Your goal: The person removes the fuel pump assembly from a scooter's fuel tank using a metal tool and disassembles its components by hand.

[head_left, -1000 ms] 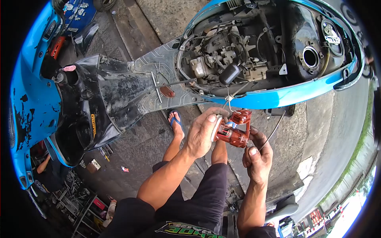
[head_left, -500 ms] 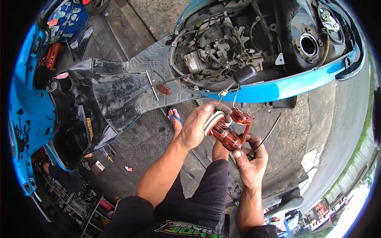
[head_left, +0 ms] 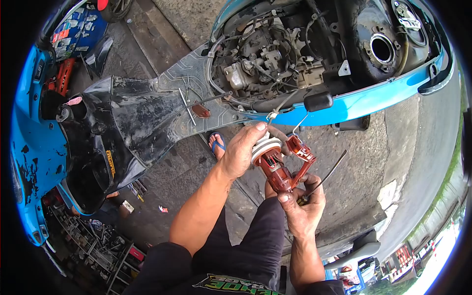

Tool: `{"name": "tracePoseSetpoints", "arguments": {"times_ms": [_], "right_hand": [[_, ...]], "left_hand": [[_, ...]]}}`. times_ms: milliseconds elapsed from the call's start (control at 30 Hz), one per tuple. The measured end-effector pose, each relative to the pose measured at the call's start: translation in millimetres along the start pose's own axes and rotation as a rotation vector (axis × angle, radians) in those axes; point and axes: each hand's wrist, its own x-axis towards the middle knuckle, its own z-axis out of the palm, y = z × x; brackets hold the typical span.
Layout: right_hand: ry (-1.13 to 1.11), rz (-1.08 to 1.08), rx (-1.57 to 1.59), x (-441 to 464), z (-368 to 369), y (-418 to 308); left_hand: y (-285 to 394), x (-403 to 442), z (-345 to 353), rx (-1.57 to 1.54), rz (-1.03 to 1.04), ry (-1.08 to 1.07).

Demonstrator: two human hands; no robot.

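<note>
1. Gripping the upper end of a fuel pump assembly (head_left: 275,169), the left hand (head_left: 239,153) has thumb and fingers wrapped round it beside the white flange (head_left: 266,148)
2. Over here the right hand (head_left: 304,210) is closed at the pump's lower end, thumb against the reddish-brown body, and the same fingers hold a slim metal shaft (head_left: 330,175) that slants up and away
3. The pump sits tilted in the air between the two hands, just off the scooter's footboard, near the lower edge of the blue side panel (head_left: 344,116)
4. A black float (head_left: 318,102) rises from it on a thin wire arm, and from my spot it overlaps that panel's lower edge, though I can't tell if they touch
5. On the footboard (head_left: 173,123), towards its engine-side end, lie a T-handle wrench (head_left: 211,99) and a flat brown piece (head_left: 200,110)
6. Past the panel's upper edge you see the bare engine (head_left: 268,61), and towards the tail the round opening (head_left: 382,48) of the tank
</note>
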Motion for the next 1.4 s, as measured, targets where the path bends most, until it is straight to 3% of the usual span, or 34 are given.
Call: {"name": "tracePoseSetpoints", "arguments": {"times_ms": [733,1067,1167,1233,1400], "right_hand": [[-0.051,-0.023,-0.140,-16,-9,16],[0.031,-0.013,-0.135,-2,-13,9],[0.026,-0.084,-0.186,11,-13,3],[0.015,-0.077,-0.150,17,-11,-4],[-0.065,-0.139,-0.065,31,-18,-2]], "left_hand": [[-20,-2,-2,-0.077,0.062,-0.082],[-26,-2,0,-0.001,0.017,0.026],[-29,-4,11,-0.175,0.105,0.076],[-27,-3,11,-0.134,0.173,0.017],[-16,-7,18,-0.020,0.164,0.103]]}}
